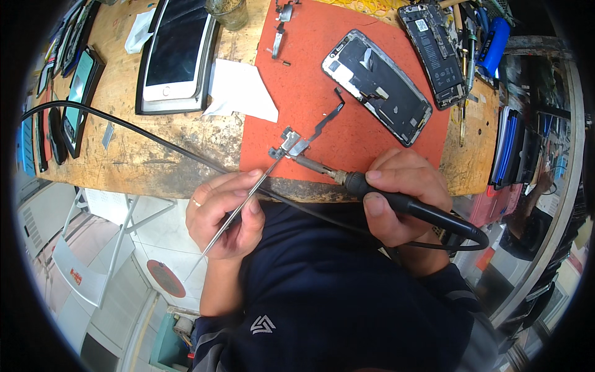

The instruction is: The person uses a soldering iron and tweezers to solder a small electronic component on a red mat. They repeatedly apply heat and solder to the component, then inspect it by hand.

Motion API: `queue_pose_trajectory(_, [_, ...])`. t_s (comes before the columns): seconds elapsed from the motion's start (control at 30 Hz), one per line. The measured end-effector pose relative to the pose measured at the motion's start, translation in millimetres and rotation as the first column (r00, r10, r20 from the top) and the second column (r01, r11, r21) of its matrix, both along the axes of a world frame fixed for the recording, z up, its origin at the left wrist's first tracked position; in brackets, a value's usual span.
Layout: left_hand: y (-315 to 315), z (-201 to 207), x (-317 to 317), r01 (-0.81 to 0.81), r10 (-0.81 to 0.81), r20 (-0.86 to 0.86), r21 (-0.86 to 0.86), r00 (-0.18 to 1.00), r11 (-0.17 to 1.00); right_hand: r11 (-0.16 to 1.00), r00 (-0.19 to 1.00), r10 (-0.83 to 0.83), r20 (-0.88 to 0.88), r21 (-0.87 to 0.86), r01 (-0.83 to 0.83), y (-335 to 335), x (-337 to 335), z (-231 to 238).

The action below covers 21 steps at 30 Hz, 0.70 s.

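Tweezers point(243, 206) are pinched between the fingers of my left hand point(224, 214), their tips touching a small silver phone part point(289, 141) with a dark ribbon cable point(325, 121). My right hand point(406, 195) grips a soldering iron point(362, 185) by its black handle. Its metal tip meets the same part from the right, near the tweezers' points. The part lies on an orange-red mat point(260, 146) close to the bench's front edge. Exactly where the iron makes contact is too small to tell.
An opened phone screen assembly point(384, 93) and a phone body with its battery point(434, 56) lie beyond my right hand. Small metal parts point(280, 40) rest on the mat's far side. At left are a white phone point(176, 49), white paper point(238, 90) and a black cable point(149, 135) crossing the bench.
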<state>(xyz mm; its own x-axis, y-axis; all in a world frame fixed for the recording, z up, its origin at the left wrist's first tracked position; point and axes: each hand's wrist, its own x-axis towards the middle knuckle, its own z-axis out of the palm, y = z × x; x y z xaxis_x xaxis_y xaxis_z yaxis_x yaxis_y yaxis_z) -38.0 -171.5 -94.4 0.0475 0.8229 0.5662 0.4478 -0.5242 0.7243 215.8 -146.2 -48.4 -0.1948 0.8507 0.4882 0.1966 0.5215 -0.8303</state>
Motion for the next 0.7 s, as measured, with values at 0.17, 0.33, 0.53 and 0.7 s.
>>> queue_pose_trajectory(0.17, [-1.0, 1.2, 0.6, -0.012, 0.012, -0.010, -0.018, 1.000, 1.000, 1.000, 1.000, -0.006, -0.007, -0.009, 0.006, -0.3, -0.3, -0.4])
queue_pose_trajectory(0.33, [-0.8, 1.2, 0.9, -0.008, 0.008, -0.006, -0.012, 1.000, 1.000, 0.999, 1.000, -0.021, -0.004, -0.029, 0.021, -1.9, -0.3, 0.0])
queue_pose_trajectory(0.53, [-1.0, 0.3, 1.1, -0.009, 0.009, -0.004, -0.012, 1.000, 1.000, 1.000, 0.999, 0.001, -0.032, -0.012, -0.002, -1.0, 0.9, -0.5])
queue_pose_trajectory(0.7, [-0.4, 0.3, 0.6, -0.002, 0.002, 0.001, -0.006, 1.000, 1.000, 1.000, 1.000, -0.014, 0.001, -0.014, 0.014, -1.7, 0.2, 0.2])
